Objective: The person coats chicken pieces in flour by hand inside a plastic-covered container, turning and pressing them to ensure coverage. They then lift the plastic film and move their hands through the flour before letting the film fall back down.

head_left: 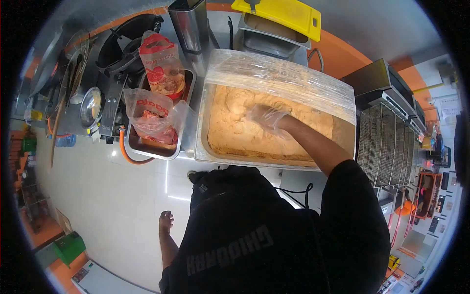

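Right hand [268, 119] gloved, partly sunk in pale orange powder [230, 132] inside metal tub [201, 137], openness and hold unclear, left hand [167, 220] bare, loosely curled, seemingly empty, well apart.

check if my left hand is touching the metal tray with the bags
Apart. The head view shows pale floor between the left hand and the metal tray's near rim.
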A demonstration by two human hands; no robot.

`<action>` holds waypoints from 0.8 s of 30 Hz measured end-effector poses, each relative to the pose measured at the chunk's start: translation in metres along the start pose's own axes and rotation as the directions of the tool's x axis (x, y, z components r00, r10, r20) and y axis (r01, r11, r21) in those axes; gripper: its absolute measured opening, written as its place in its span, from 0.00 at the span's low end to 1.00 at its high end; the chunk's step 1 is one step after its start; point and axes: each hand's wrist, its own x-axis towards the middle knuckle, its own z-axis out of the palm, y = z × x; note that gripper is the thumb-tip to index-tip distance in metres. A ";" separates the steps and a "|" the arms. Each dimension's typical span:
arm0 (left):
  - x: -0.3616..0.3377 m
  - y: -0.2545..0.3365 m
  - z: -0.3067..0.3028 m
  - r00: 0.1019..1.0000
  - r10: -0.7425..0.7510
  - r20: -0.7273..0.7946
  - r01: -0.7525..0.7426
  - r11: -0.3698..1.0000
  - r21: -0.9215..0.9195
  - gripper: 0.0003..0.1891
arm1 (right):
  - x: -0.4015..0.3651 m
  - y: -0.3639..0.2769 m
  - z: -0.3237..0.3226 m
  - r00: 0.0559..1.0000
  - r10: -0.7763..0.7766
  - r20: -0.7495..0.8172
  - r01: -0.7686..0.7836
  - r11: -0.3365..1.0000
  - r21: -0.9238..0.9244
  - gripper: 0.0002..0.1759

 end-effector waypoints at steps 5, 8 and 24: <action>0.016 -0.031 0.007 0.995 -0.045 0.085 0.052 0.995 -0.081 0.17 | -0.011 0.003 0.008 0.974 -0.134 0.185 0.124 0.990 0.066 0.19; 0.018 -0.045 0.009 0.995 -0.047 0.090 0.049 0.998 -0.026 0.17 | -0.029 -0.032 -0.008 0.909 0.280 0.310 -0.392 0.829 0.399 0.22; 0.008 -0.003 0.004 0.999 0.020 0.031 -0.020 1.000 0.006 0.16 | -0.025 -0.053 -0.019 0.919 -0.255 -0.300 0.349 0.880 0.321 0.22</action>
